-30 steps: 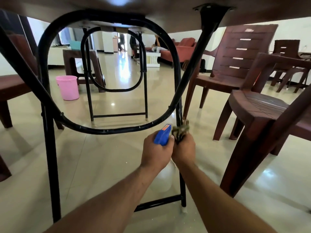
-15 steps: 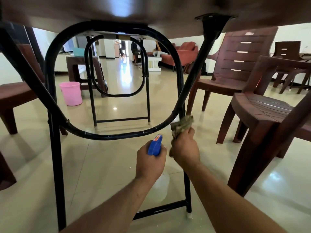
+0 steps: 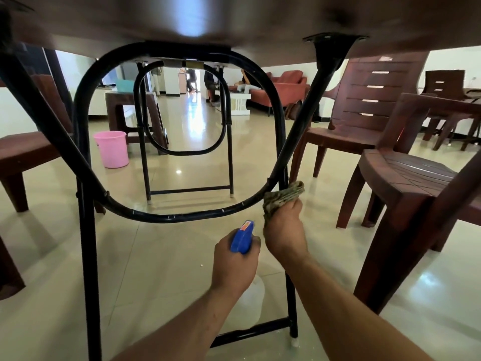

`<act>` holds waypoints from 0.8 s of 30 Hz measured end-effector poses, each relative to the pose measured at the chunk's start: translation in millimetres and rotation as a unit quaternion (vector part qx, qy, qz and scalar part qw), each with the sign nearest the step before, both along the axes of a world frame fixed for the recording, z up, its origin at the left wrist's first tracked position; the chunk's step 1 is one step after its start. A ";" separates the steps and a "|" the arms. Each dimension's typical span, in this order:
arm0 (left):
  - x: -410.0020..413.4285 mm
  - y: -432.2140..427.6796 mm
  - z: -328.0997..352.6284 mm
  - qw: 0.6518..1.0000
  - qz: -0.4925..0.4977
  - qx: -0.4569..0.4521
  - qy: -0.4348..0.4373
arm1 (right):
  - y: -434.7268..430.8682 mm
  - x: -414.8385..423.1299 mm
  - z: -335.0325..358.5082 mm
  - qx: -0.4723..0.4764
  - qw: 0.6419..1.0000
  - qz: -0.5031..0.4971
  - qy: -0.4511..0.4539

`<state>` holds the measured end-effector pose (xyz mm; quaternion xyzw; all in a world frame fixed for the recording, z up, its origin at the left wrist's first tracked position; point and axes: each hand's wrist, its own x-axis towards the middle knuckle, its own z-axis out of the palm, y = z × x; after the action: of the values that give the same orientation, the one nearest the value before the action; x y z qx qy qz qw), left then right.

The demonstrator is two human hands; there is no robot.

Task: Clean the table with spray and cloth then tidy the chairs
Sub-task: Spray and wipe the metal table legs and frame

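Looking out from the head camera, low under the table (image 3: 234,19). Busy with the wiping step, on the black leg frame (image 3: 182,216) rather than the top. Gripping the cloth (image 3: 285,195) bunched tight in the right hand (image 3: 285,230), pressing it on the frame's lower right bend, where the slanted brace meets the upright. Holding the spray bottle (image 3: 242,238) in the left hand (image 3: 235,261) just beside, fingers wrapped round its neck, blue head poking up, clear body hanging below the fist. Probably next: drag the cloth along the curved tube or down the upright, keeping it wrapped firmly, since cloth may slip off a thin round bar. Worth watching the right elbow, with 1 brown chair (image 3: 411,178) close on that side. Judging the chairs as not yet tidied: a 2nd chair (image 3: 364,105) behind the 1st, a 3rd chair (image 3: 23,149) at far left. Nothing to fear from the pink bucket (image 3: 112,149), well apart beyond the frame.
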<state>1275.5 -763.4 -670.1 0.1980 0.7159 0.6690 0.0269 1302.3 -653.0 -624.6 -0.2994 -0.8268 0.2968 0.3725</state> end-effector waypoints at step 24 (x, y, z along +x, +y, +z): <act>5.9 0.9 -5.1 0.999 -0.041 0.031 0.006 | -1.6 0.6 77.8 -0.091 0.976 0.070 0.183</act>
<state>1281.4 -762.5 -675.2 0.2322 0.6860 0.6882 0.0442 1303.0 -654.6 -546.7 -0.2137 -0.7331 0.4460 0.4669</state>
